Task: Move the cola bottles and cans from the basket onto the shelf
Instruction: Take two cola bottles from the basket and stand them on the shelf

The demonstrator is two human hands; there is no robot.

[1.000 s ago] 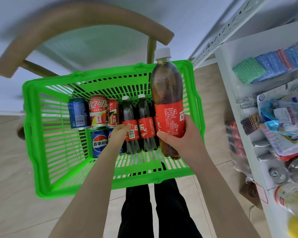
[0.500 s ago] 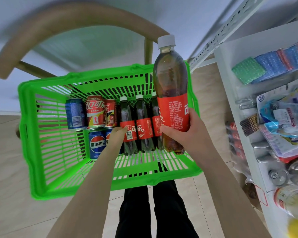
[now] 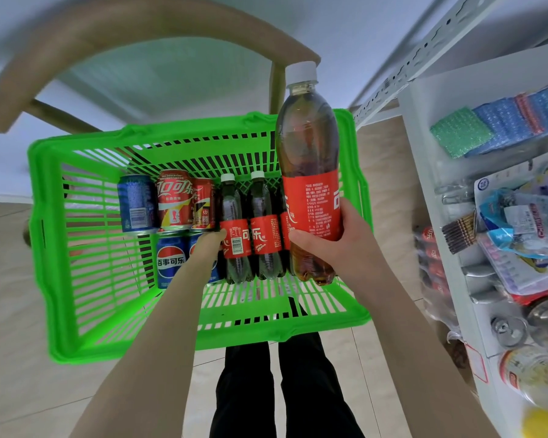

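Pale floor tiles run beneath a white shelf (image 3: 424,128) crowded with goods on the right. Straight ahead, a green basket (image 3: 35,200) is perched on a wooden chair (image 3: 140,30). Over the basket's right side, the right hand (image 3: 339,248) is wrapped round the large cola bottle (image 3: 309,172) at the lower edge of its label. The bottle is nearly full, so probably heavy and smooth-walled, and the labelled waist looks the surest hold. Small bottles (image 3: 234,235) and cans (image 3: 173,200) lie inside the basket. The left hand (image 3: 208,245) touches one small bottle; I cannot tell whether its fingers have closed.

Green basket (image 3: 38,216) (slatted) holds cans (image 3: 174,205) and small bottles (image 3: 264,229); white shelf (image 3: 424,172) carries sponges (image 3: 462,131).
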